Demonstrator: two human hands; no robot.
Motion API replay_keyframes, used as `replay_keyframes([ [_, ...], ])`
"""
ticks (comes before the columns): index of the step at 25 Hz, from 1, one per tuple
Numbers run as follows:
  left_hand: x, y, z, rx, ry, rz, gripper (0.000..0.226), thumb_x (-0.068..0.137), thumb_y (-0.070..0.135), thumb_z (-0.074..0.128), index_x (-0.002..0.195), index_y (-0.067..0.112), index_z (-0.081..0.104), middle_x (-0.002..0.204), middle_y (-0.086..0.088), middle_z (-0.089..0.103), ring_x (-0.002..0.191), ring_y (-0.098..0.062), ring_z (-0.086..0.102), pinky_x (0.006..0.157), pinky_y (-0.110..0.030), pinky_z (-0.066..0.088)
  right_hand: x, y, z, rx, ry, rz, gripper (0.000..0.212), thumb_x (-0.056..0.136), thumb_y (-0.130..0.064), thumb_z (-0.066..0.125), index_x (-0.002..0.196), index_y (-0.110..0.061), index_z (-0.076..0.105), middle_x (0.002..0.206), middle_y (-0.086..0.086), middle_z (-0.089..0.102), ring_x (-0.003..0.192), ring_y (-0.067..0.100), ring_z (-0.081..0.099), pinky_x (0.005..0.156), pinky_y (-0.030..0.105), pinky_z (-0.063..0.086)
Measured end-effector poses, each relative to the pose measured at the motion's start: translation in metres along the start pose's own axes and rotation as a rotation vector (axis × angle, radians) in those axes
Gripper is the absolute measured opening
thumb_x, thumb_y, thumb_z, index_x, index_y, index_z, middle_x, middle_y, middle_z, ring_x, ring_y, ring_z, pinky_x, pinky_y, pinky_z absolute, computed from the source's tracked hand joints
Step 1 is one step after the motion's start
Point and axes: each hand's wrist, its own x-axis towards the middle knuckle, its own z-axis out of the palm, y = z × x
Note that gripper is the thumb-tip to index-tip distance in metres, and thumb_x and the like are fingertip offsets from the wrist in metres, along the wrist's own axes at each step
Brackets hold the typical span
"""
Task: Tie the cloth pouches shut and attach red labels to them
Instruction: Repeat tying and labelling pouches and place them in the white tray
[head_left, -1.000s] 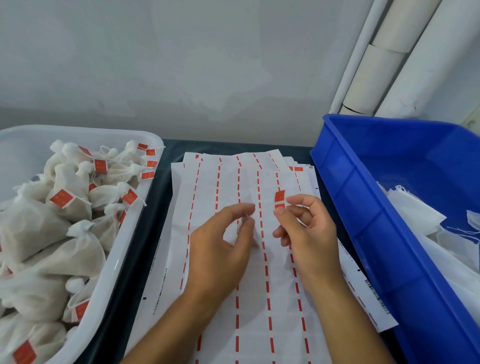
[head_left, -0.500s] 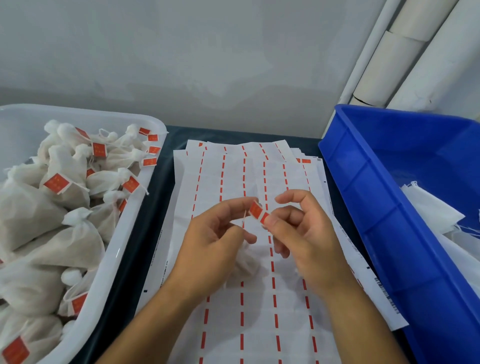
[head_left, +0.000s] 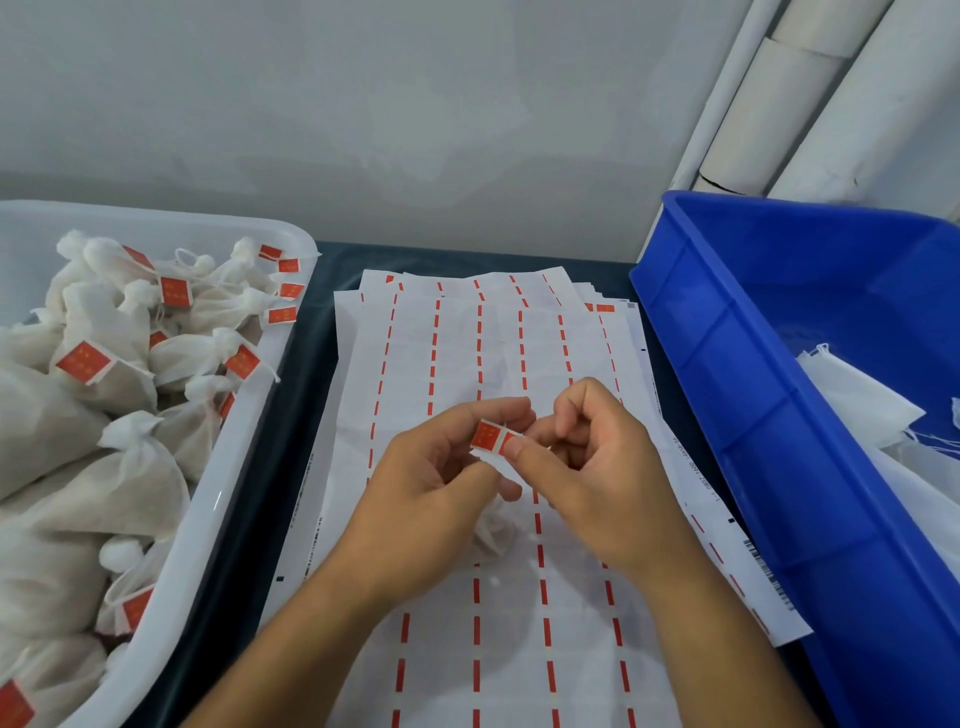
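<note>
Red label (head_left: 489, 435), peeled off a second ago, now pinched between left hand (head_left: 441, 483) and right hand (head_left: 592, 467), pouch (head_left: 493, 530) beneath: sticking imminent.

A pale grey-white wall (head_left: 363, 104) is seen across the back, marked with faint blotches and lit softly and evenly. At the upper right, several white pipes (head_left: 810, 93) are set slanting against the wall, one thin and the others thick. Below the wall, a dark tabletop (head_left: 332, 260) is shown, its surface visible in strips between what lies on it.
</note>
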Motion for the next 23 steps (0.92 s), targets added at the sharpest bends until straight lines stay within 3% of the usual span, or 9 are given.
replay_keyframes([
  [3, 0.0007, 0.0004, 0.0019, -0.064, -0.006, -0.013, 0.04, 0.094, 0.001, 0.058, 0.122, 0.027, 0.072, 0.115, 0.014, 0.075, 0.096, -0.015, 0.074, 0.077, -0.019, 0.058, -0.0001, -0.001, -0.0006, -0.027, 0.012, 0.015, 0.035, 0.087, -0.034, 0.079, 0.083, -0.026, 0.045, 0.078, -0.007, 0.071, 0.066, 0.033, 0.057, 0.058, 0.043, 0.056],
  [6, 0.0006, 0.0009, 0.0042, -0.055, 0.027, -0.006, 0.031, 0.103, 0.008, 0.055, 0.12, 0.028, 0.072, 0.112, 0.015, 0.076, 0.092, -0.013, 0.073, 0.075, -0.019, 0.057, 0.0001, -0.0001, -0.001, -0.049, 0.014, 0.021, 0.034, 0.087, -0.034, 0.079, 0.084, -0.023, 0.047, 0.076, -0.007, 0.07, 0.064, 0.031, 0.057, 0.057, 0.043, 0.057],
  [10, -0.0005, 0.002, 0.005, -0.077, 0.048, -0.008, 0.038, 0.104, 0.013, 0.054, 0.132, 0.038, 0.059, 0.095, 0.008, 0.079, 0.088, -0.009, 0.074, 0.075, -0.014, 0.055, 0.0004, 0.0009, -0.0011, -0.044, 0.004, 0.004, 0.028, 0.089, -0.036, 0.079, 0.09, -0.027, 0.052, 0.084, -0.012, 0.074, 0.064, 0.021, 0.063, 0.06, 0.033, 0.06],
  [14, -0.0003, 0.0001, 0.0053, -0.088, 0.06, -0.03, 0.044, 0.104, 0.023, 0.055, 0.137, 0.05, 0.046, 0.095, 0.007, 0.079, 0.084, -0.017, 0.074, 0.075, -0.013, 0.055, 0.002, 0.0038, -0.0018, -0.031, -0.013, 0.016, 0.027, 0.089, -0.048, 0.072, 0.109, -0.043, 0.055, 0.09, -0.014, 0.075, 0.069, 0.017, 0.069, 0.06, 0.026, 0.058],
  [18, -0.0003, -0.0016, 0.0044, -0.1, 0.064, -0.018, 0.045, 0.104, 0.023, 0.056, 0.136, 0.053, 0.046, 0.088, 0.002, 0.077, 0.083, -0.018, 0.074, 0.075, -0.012, 0.055, 0.0025, 0.0045, -0.0004, -0.034, -0.031, 0.004, 0.026, 0.087, -0.06, 0.062, 0.111, -0.05, 0.065, 0.082, -0.01, 0.068, 0.083, 0.017, 0.067, 0.076, 0.033, 0.061],
  [21, 0.0004, -0.0029, 0.0043, -0.091, 0.052, -0.009, 0.048, 0.103, 0.021, 0.056, 0.137, 0.053, 0.045, 0.086, 0.001, 0.076, 0.082, -0.017, 0.073, 0.074, -0.014, 0.055, 0.0032, 0.0055, 0.0014, -0.005, -0.063, 0.012, 0.018, 0.091, -0.052, 0.067, 0.107, -0.044, 0.071, 0.075, 0.0, 0.061, 0.081, 0.028, 0.066, 0.078, 0.048, 0.061],
  [23, 0.0, -0.0041, 0.0039, -0.089, 0.037, -0.002, 0.05, 0.104, 0.019, 0.056, 0.139, 0.053, 0.043, 0.085, 0.001, 0.075, 0.081, -0.017, 0.073, 0.074, -0.014, 0.055, 0.0035, 0.0048, 0.0, 0.049, -0.092, 0.032, 0.013, 0.093, -0.045, 0.07, 0.106, -0.045, 0.073, 0.078, 0.013, 0.062, 0.085, 0.036, 0.067, 0.078, 0.046, 0.063],
])
